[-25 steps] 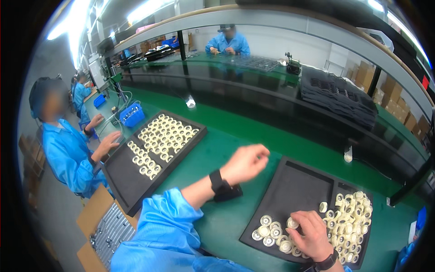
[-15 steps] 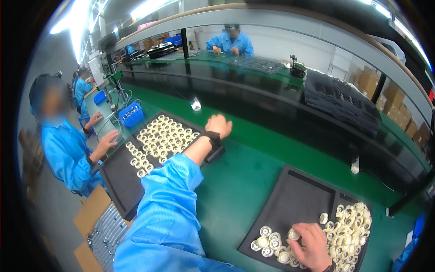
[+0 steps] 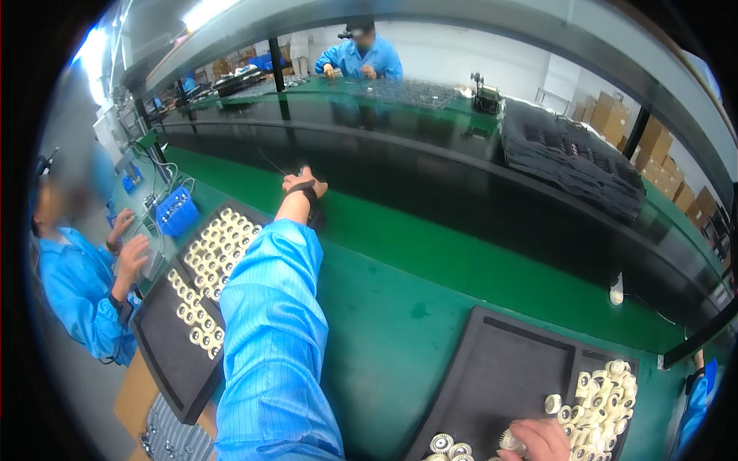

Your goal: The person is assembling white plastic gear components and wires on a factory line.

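Observation:
My left hand [image 3: 301, 184], with a dark band at the wrist, reaches to the far edge of the green bench. Its fingers are closed at the spot where a thin dark cord ends; what they hold is mostly hidden. Low on the right, my right hand [image 3: 543, 438] pinches a cream toothed gear [image 3: 510, 440] over a black tray [image 3: 523, 349]. Several gears [image 3: 442, 443] lie to the left of this hand, cut off by the lower edge. A heap of gears [image 3: 603, 399] fills the tray's right compartment. One loose gear [image 3: 553, 403] rests beside the heap.
Left of my arm, another black tray [image 3: 165, 330] holds rows of gears [image 3: 223, 246]. A co-worker [image 3: 81, 284] stands beyond it, near a blue bin [image 3: 177, 211]. A cardboard box [image 3: 134, 399] of metal parts sits below. A small white object [image 3: 616, 292] stands at the bench's far edge.
My left hand has reached farther away, to where the small white object on the cord stood, and covers it. My right hand still pinches a gear. The whole view has shifted.

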Motion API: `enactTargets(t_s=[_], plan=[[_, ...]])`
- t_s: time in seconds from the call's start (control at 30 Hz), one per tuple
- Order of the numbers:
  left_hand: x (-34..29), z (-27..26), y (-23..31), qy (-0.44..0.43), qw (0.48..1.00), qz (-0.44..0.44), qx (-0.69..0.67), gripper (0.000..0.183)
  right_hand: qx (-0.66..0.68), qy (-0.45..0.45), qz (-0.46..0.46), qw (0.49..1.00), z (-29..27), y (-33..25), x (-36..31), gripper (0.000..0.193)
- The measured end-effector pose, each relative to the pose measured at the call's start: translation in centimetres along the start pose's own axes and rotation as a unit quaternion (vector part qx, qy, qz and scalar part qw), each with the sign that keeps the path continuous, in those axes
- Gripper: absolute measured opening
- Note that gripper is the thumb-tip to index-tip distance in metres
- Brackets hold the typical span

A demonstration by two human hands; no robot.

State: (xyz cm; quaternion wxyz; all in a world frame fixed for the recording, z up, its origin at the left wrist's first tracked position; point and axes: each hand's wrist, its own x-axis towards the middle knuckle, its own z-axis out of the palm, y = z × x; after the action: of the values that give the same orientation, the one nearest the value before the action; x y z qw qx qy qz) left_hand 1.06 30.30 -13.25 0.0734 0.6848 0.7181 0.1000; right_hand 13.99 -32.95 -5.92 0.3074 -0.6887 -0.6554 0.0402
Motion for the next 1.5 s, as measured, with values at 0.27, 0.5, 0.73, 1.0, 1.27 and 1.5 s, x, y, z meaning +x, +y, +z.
enactTargets(t_s=[0.27, 0.5, 0.73, 1.0, 1.27, 1.5], plan=[[6.0, 4.4, -0.3, 0.016, 0.982, 0.153, 0.108, 0.041, -0.011, 0.003, 0.008, 1.000, -0.1, 0.0, 0.6, 0.040], [-3.7, 0.4, 2.7, 0.041, 0.955, 0.289, 0.052, 0.019, 0.001, 0.013, -0.017, 1.000, -0.3, -0.5, 0.0, 0.039], [-18.0, -6.6, 2.1, -0.314, 0.767, 0.256, -0.498, 0.054, 0.019, 0.051, -0.047, 0.997, 0.0, -1.3, -1.4, 0.035], [-41.1, -8.3, 0.2, -0.568, 0.539, 0.257, -0.566, 0.060, 0.247, 0.071, 0.108, 0.960, 1.1, 1.2, -3.1, 0.037], [-48.3, -7.1, -0.7, -0.641, 0.502, 0.236, -0.530, 0.041, 0.503, 0.076, 0.111, 0.854, 1.7, 0.9, -2.2, 0.037], [-47.6, -6.4, -1.6, -0.722, 0.339, 0.150, -0.585, 0.045, 0.508, 0.079, 0.135, 0.847, 1.2, 0.9, -2.5, 0.035]])
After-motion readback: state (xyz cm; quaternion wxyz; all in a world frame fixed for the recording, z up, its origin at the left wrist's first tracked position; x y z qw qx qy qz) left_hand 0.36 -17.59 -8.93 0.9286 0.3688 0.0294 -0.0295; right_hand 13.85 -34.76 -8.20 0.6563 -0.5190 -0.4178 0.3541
